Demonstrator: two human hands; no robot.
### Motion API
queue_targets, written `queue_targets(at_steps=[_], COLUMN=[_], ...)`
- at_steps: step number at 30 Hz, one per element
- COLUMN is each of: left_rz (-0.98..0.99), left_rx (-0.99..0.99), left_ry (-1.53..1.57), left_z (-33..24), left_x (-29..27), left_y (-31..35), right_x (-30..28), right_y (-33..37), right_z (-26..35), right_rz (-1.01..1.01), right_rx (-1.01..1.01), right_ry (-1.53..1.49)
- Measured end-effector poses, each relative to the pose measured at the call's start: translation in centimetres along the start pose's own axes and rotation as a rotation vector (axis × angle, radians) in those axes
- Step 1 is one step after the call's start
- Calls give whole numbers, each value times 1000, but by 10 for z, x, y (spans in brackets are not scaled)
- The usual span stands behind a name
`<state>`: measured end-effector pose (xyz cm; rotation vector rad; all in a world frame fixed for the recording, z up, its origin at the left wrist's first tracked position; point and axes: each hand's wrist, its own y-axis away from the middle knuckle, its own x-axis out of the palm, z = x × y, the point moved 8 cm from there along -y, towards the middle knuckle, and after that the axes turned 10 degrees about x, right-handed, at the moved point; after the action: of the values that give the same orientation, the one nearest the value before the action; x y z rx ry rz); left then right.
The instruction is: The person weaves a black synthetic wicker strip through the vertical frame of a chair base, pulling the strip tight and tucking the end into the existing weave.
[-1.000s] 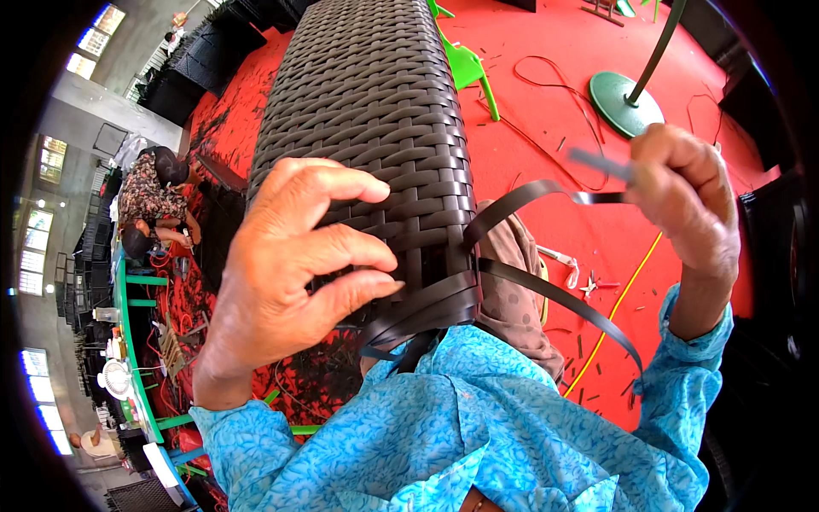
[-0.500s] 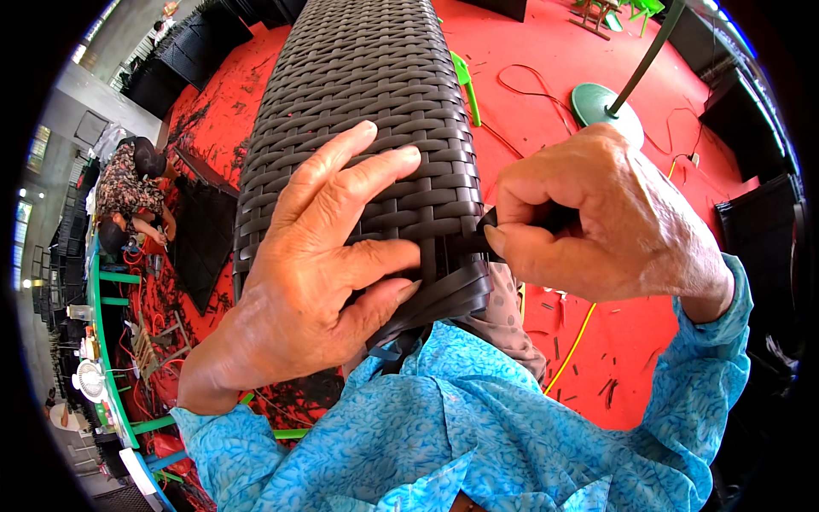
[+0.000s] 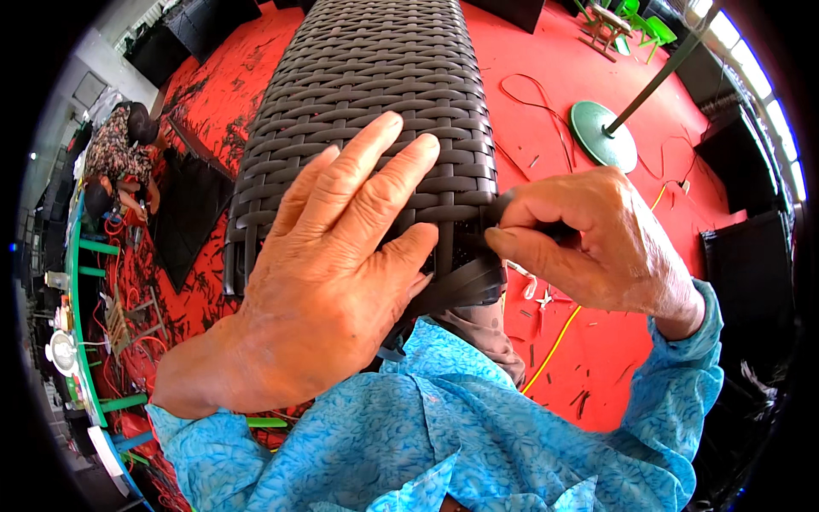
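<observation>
A dark brown woven rattan-style piece (image 3: 375, 94) stretches away from my lap. My left hand (image 3: 333, 264) rests on its weave near the close end, palm down, fingers stretched and partly spread. At the right corner of that end my right hand (image 3: 601, 239) pinches a flat dark strip (image 3: 502, 205) between thumb and forefinger. Another length of strip, a loose flat band (image 3: 465, 286), folds across the near end just below both hands. Between the hands a dark gap in the weave shows, partly covered by my left fingers.
Pliers (image 3: 543, 299) lie on the red floor (image 3: 614, 367) among strip scraps and a yellow cable (image 3: 554, 346). A pole on a round green base (image 3: 604, 136) stands at the right. On the left, a person (image 3: 124, 162) works low beside a dark panel (image 3: 192, 218); a green-edged table (image 3: 81, 341) holds a small fan.
The view has shifted slightly. My right hand still pinches the strip, which now sticks up above the corner edge. My left hand stays on the weave, its fingers a little further apart.
</observation>
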<state>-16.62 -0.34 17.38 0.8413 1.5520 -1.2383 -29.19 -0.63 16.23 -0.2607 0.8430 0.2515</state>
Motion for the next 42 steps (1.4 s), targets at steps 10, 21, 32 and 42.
queue_targets(at_steps=[10, 21, 32, 42], left_rz=[-39, -135, -276, -281], left_rx=[-84, -111, -114, -105], left_ry=[-71, 117, 303, 459], left_z=[-5, 3, 29, 34], left_x=[-1, 8, 8, 11], left_y=[3, 9, 6, 4], right_x=[-3, 0, -3, -18], right_y=[12, -1, 9, 38], right_z=[-20, -13, -5, 9], right_rz=[29, 59, -166, -470], right_rx=[119, 82, -13, -315], right_ry=[-235, -130, -99, 233])
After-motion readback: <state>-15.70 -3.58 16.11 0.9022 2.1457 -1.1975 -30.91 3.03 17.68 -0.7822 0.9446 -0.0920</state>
